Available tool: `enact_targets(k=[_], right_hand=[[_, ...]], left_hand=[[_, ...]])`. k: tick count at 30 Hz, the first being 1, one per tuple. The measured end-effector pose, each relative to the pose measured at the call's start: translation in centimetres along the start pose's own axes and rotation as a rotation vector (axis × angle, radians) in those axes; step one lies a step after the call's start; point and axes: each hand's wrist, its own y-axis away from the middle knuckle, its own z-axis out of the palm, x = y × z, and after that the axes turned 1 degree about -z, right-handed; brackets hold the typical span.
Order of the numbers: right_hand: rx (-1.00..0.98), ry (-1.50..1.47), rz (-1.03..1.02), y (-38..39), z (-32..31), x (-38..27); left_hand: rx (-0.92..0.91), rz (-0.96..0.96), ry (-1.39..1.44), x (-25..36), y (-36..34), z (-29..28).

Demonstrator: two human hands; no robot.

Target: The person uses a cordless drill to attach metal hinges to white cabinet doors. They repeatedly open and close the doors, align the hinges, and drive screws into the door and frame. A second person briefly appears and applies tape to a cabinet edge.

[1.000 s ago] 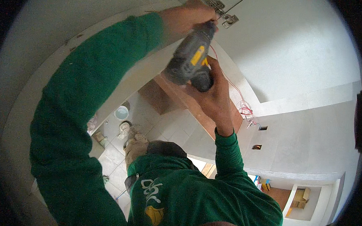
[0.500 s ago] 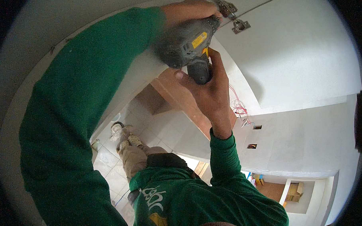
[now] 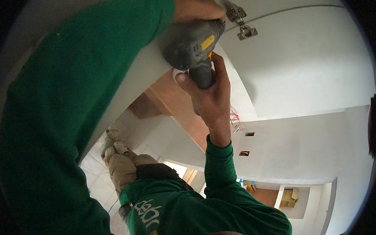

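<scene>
Beside the drill (image 3: 188,45) — metal hinge (image 3: 246,32), pale panel (image 3: 297,59)

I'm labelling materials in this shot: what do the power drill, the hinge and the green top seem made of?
Power drill: probably moulded plastic, dull dark grey, judging by its slotted casing. Hinge: metal, perhaps plated steel, given its silvery glints. Green top: soft matte fabric, judging by its creases; the fibre is unclear.

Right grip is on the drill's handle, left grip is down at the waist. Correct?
Left side is wrong: the head view shows the left grip raised by the front end of the drill, near the metal hinge. The right grip is on the drill's handle, as you said.
</scene>
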Motion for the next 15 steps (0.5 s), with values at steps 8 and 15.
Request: enact_targets(k=[8,15], right_hand=[[0.010,0.005,-0.065,-0.7,0.3,0.1],[0.018,0.011,-0.031,-1.1,0.7,-1.4]], left_hand=[[-0.036,-0.014,0.009,0.7,1.1,-0.1],[-0.077,-0.029,0.028,1.4,1.1,-0.1]])
